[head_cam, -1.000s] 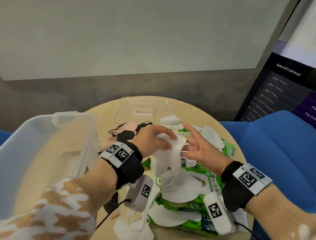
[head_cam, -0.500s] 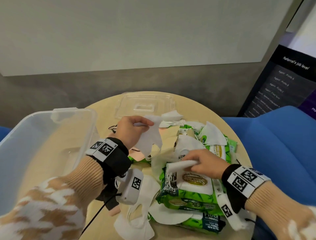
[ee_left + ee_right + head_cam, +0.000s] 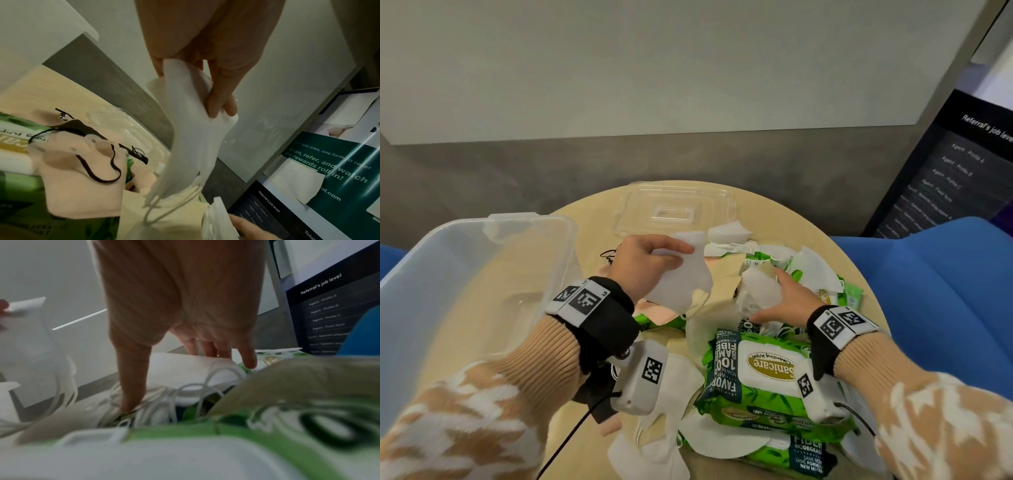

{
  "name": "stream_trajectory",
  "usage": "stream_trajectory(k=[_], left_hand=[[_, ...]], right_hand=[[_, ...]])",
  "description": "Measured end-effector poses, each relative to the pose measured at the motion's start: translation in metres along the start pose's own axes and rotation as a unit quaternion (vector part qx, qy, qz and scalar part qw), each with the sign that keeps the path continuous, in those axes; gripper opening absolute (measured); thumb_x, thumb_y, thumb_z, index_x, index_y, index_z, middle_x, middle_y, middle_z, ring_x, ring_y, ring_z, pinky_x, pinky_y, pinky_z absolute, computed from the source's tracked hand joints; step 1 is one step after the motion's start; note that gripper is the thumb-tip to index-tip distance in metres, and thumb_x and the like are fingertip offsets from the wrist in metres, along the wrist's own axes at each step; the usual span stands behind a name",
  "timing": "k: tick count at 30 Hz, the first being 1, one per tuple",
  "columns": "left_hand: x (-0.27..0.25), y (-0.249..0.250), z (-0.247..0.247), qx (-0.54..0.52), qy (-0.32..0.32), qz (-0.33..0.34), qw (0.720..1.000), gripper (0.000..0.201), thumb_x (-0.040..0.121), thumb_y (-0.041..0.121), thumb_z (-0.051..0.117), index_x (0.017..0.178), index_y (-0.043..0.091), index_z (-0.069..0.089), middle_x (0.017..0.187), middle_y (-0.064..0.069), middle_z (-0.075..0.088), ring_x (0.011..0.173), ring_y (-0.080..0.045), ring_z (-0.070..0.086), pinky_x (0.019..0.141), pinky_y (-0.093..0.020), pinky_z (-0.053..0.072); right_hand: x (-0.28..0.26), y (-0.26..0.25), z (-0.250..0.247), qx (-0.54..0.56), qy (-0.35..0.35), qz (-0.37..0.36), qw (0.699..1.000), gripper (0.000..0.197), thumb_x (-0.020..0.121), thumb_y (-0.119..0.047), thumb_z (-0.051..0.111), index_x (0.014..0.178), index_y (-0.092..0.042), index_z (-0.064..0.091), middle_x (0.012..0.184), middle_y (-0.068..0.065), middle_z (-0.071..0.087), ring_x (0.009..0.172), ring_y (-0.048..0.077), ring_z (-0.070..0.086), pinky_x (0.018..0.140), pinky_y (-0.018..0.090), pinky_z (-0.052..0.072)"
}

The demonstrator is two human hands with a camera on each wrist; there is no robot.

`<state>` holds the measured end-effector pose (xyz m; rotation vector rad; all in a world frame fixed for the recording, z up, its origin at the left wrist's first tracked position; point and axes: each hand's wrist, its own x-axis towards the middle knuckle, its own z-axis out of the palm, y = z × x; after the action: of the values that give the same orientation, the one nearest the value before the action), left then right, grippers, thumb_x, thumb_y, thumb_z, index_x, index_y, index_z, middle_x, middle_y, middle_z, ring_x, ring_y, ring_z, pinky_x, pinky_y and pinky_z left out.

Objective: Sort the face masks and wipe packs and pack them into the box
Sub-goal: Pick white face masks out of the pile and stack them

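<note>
White face mask (image 3: 681, 274) pinched in left hand (image 3: 643, 267), raised above table (image 3: 585, 219), ear loops dangling. Right hand (image 3: 784, 301) lowered with fingers extended onto second white mask (image 3: 760, 291) in pile, thumb among its loops; not yet clasped. Wipe packs (image 3: 756, 370), pink mask (image 3: 82, 178) and remaining masks mixed together on table. Clear box (image 3: 465, 274) at left holding nothing visible; lid (image 3: 674, 212) off, beyond pile. Judged early stage: sorting barely begun, packing entirely outstanding
</note>
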<state>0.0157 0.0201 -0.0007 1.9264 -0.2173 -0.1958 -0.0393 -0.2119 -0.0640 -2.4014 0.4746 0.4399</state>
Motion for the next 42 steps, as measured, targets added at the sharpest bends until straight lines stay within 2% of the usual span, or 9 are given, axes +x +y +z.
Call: stream_trajectory(k=[5,12,16,21,24,28,32,38,42], left_hand=[[0.004,0.0,-0.009,0.017,-0.023,-0.012,1.0,0.022,0.087,0.005,0.064,0.078,0.024,0.072,0.09,0.011,0.062,0.081,-0.009,0.055,0.076,-0.028,0.048],[0.01,0.004,-0.009,0.06,-0.043,-0.003,0.997,0.013,0.088,0.015,0.065,0.097,0.022,0.07,0.096,0.014,0.058,0.086,-0.003,0.051,0.077,-0.022,0.039],[0.013,0.012,-0.003,0.063,-0.066,0.006,0.996,0.034,0.077,0.036,0.074,0.108,0.023,0.068,0.114,0.011,0.059,0.108,-0.004,0.049,0.09,-0.02,0.032],[0.016,0.024,0.011,0.064,-0.104,-0.005,0.993,0.056,0.061,0.062,0.07,0.103,0.025,0.069,0.107,0.013,0.063,0.099,0.001,0.056,0.081,-0.019,0.039],[0.016,0.028,0.02,0.077,-0.131,-0.004,0.988,0.028,0.069,0.052,0.073,0.083,0.027,0.07,0.079,0.016,0.066,0.066,0.013,0.058,0.057,-0.005,0.041],[0.012,0.026,0.029,0.056,-0.147,-0.005,0.987,0.025,0.076,0.036,0.076,0.061,0.019,0.065,0.045,0.013,0.055,0.04,0.002,0.048,0.043,-0.009,0.034],[0.011,0.019,0.028,-0.001,-0.13,-0.02,0.991,0.044,0.072,0.033,0.079,0.076,-0.008,0.065,0.068,-0.014,0.057,0.061,-0.02,0.05,0.062,-0.031,0.039],[0.006,0.016,0.02,-0.039,-0.106,-0.04,0.993,0.023,0.069,0.027,0.081,0.082,0.01,0.075,0.082,-0.007,0.074,0.076,-0.022,0.068,0.075,-0.037,0.053],[0.004,0.02,0.026,-0.041,-0.11,-0.043,0.992,0.028,0.073,0.019,0.078,0.097,0.007,0.073,0.094,-0.007,0.074,0.09,-0.026,0.07,0.082,-0.037,0.056]], right_hand=[[0.007,-0.003,-0.001,-0.039,0.034,0.033,0.998,0.088,0.074,-0.036,0.079,0.14,-0.005,0.03,0.138,0.014,0.047,0.123,0.029,0.047,0.095,0.032,0.039],[-0.003,-0.02,-0.014,0.045,0.062,-0.087,0.993,0.067,0.077,-0.025,0.078,0.133,-0.009,0.046,0.13,0.01,0.055,0.111,0.023,0.051,0.084,0.026,0.038],[-0.015,-0.042,-0.027,0.037,-0.002,-0.136,0.99,0.063,0.078,-0.024,0.077,0.132,-0.015,0.047,0.122,0.005,0.058,0.105,0.018,0.053,0.085,0.027,0.041],[-0.027,-0.064,-0.037,0.019,-0.057,-0.192,0.979,0.061,0.07,-0.015,0.082,0.124,-0.017,0.053,0.117,0.0,0.061,0.106,0.016,0.056,0.089,0.027,0.043],[-0.032,-0.069,-0.045,0.003,-0.04,-0.208,0.977,0.059,0.068,-0.014,0.082,0.117,-0.018,0.05,0.111,-0.001,0.06,0.102,0.016,0.056,0.085,0.028,0.045],[-0.038,-0.068,-0.051,0.025,-0.048,-0.226,0.973,0.066,0.068,-0.012,0.082,0.121,-0.02,0.044,0.108,-0.001,0.058,0.096,0.015,0.057,0.077,0.025,0.049],[-0.04,-0.055,-0.058,0.115,-0.067,-0.216,0.967,0.075,0.072,-0.004,0.078,0.127,-0.032,0.036,0.114,0.0,0.059,0.101,0.014,0.058,0.082,0.019,0.049],[-0.036,-0.03,-0.062,0.334,-0.027,-0.166,0.927,0.056,0.076,0.004,0.072,0.125,-0.017,0.053,0.096,0.007,0.073,0.082,0.014,0.068,0.067,0.022,0.055],[-0.032,-0.027,-0.058,0.402,0.008,-0.145,0.904,0.027,0.086,-0.005,0.063,0.114,-0.007,0.063,0.108,0.011,0.07,0.096,0.02,0.066,0.077,0.025,0.058]])
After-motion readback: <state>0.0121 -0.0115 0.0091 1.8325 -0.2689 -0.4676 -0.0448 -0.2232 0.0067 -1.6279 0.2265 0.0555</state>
